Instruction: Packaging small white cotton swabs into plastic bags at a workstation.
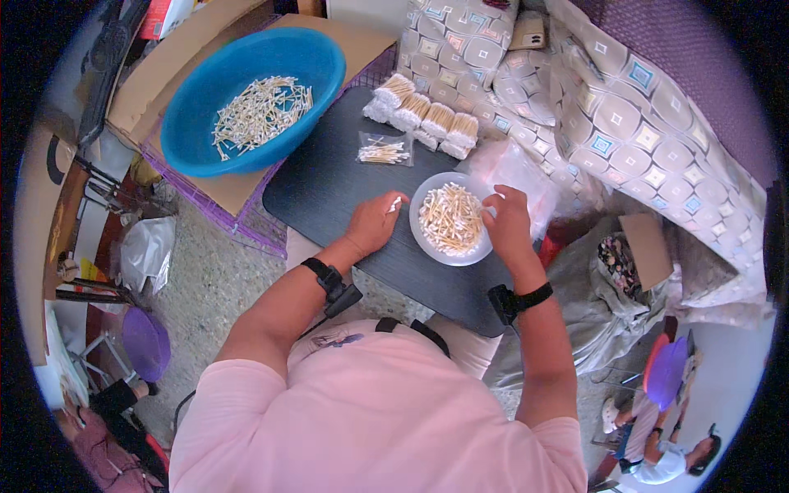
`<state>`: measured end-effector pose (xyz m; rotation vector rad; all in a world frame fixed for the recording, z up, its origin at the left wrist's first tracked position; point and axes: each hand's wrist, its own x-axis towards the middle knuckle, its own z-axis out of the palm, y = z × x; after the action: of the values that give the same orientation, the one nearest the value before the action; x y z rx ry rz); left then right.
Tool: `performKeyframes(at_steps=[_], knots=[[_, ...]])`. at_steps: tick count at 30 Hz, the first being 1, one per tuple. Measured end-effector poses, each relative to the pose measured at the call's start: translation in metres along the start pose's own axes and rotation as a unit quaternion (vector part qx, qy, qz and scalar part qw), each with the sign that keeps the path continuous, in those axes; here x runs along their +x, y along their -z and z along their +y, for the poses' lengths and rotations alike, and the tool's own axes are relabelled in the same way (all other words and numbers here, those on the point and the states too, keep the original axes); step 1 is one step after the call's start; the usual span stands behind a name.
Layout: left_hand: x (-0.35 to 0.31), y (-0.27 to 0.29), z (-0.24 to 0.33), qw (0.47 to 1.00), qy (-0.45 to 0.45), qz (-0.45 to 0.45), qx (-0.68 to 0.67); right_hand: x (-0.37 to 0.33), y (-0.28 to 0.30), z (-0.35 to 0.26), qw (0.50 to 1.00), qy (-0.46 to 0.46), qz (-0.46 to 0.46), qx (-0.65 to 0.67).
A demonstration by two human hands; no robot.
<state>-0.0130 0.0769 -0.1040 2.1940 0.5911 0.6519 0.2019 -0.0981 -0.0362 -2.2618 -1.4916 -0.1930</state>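
Loose cotton swabs (448,218) fill a round white bowl (454,260) on the dark table. Left of the bowl, my left hand (372,223) is closed round a few cotton swabs; their white tips (396,204) stick out by the thumb. My right hand (511,222) is at the bowl's right rim, fingers bent, and a small white swab tip seems to show at its fingertips. Beyond the bowl lies a clear bag of swabs (385,151). Several packed bundles of swabs (437,121) stand in a row at the table's far edge.
A large blue basin (182,148) holding more swabs rests on cardboard at the far left. Clear plastic bags (514,177) lie right of the bowl. Patterned fabric (616,123) covers the far right, with a phone (530,34) on it. Other people sit at the lower left and lower right.
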Motion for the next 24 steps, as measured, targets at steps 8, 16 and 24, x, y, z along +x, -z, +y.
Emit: performKeyframes(at_steps=[8, 16, 24], knots=[[0.0, 0.002, 0.001, 1.0, -0.008, 0.002, -0.004, 0.007, -0.002, -0.004, 1.0, -0.019, -0.017, 0.017], [-0.001, -0.001, -0.004, 0.999, -0.027, 0.014, -0.016, -0.013, 0.012, -0.011, 0.997, -0.024, 0.057, 0.042], [0.01, 0.007, -0.007, 0.986, -0.042, 0.098, -0.127, -0.053, 0.018, -0.038, 0.93, -0.154, 0.051, 0.331]])
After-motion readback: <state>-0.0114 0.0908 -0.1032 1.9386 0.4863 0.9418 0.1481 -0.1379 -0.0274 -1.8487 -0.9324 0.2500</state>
